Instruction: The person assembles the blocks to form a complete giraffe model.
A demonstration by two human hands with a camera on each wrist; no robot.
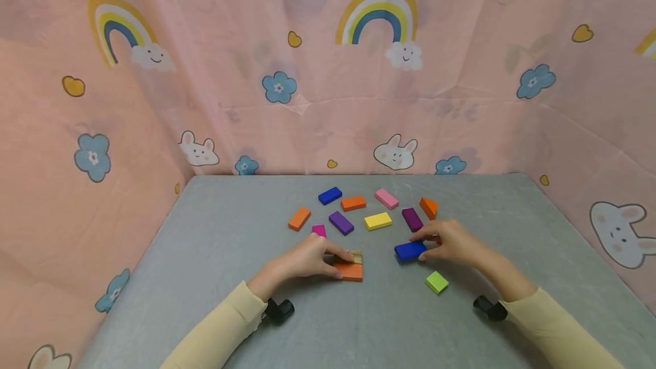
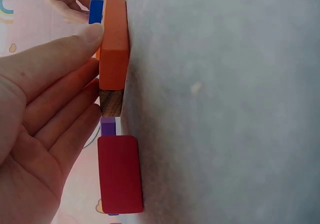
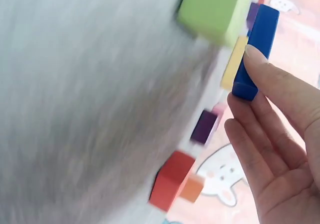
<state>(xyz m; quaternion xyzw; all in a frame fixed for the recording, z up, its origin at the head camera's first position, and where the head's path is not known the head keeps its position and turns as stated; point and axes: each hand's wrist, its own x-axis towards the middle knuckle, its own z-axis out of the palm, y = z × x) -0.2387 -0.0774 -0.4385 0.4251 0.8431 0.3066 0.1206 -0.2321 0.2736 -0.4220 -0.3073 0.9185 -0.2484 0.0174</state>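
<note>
My right hand [image 1: 450, 242] pinches a blue rectangular block [image 1: 409, 251] between thumb and fingers; in the right wrist view the block is above the table. My left hand [image 1: 306, 257] rests at an orange block [image 1: 349, 271] with a wood-grained block [image 1: 357, 257] along its far side. In the left wrist view the thumb touches the orange block's upper edge, and fairly straight fingers reach along the top of the pair. A magenta block [image 1: 319, 230] lies just beyond the left hand. A lime green block [image 1: 437, 282] lies nearer me than the right hand.
Farther back lie a purple block [image 1: 341, 222], a yellow block [image 1: 377, 221], a pink block [image 1: 386, 198], a dark purple block [image 1: 412, 220] and an orange triangular block [image 1: 429, 207]. A red block [image 3: 172, 180] is near the right hand. A patterned curtain [image 1: 318, 130] borders the grey table [image 1: 230, 232].
</note>
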